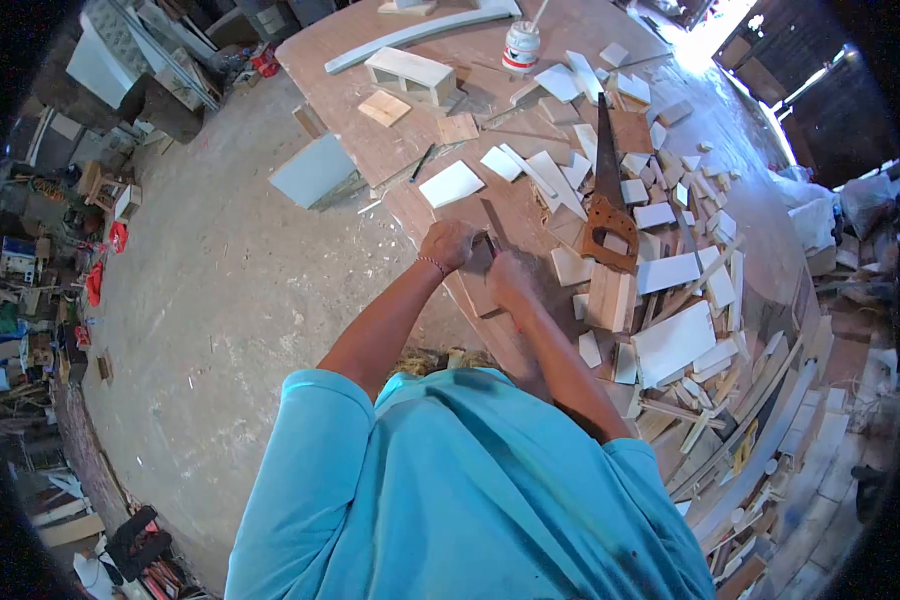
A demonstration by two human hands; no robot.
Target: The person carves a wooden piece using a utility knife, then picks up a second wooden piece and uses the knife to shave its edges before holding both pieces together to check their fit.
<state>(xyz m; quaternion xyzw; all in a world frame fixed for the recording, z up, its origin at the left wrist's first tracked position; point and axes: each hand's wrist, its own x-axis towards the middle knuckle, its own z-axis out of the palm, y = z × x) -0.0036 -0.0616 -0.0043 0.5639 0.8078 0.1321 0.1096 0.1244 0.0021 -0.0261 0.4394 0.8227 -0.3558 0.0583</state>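
At the near edge of the wooden table, my left hand is closed, and what its fingers hold is too small to make out. Close beside it, my right hand is closed around a slim dark-and-red tool, whose tip points toward the left hand. The kind of tool cannot be told. Just beyond the hands lies a white rectangular board piece. A thin dark pencil-like stick rests to its upper left. A handsaw with a wooden handle lies to the right on offcuts.
Several white and bare wood offcuts cover the table's right side. A small open wooden box, a white tub with a stick in it and a curved strip stand farther back. A grey panel leans by the table's left edge.
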